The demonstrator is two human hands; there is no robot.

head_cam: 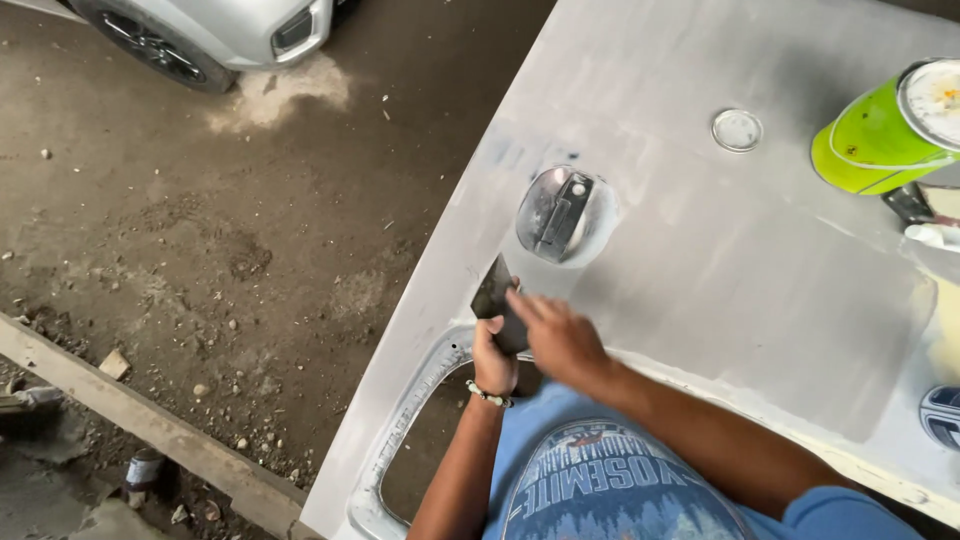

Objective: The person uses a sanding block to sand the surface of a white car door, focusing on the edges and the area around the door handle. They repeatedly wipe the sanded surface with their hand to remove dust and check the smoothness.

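1. The left hand (494, 362) is closed around the handle of a dark putty knife (493, 292), blade up and resting on the grey primed car panel (700, 250)
2. The right hand (556, 338), fingers narrowed, touches the blade just beside that grip
3. Just beyond the blade sits a recessed door handle (563, 213); well off to the right stands a green can (880, 135)

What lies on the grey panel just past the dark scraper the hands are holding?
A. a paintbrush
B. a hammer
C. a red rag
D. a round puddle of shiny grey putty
D: a glossy round patch of grey putty lies on the panel just beyond the scraper that both hands grip.
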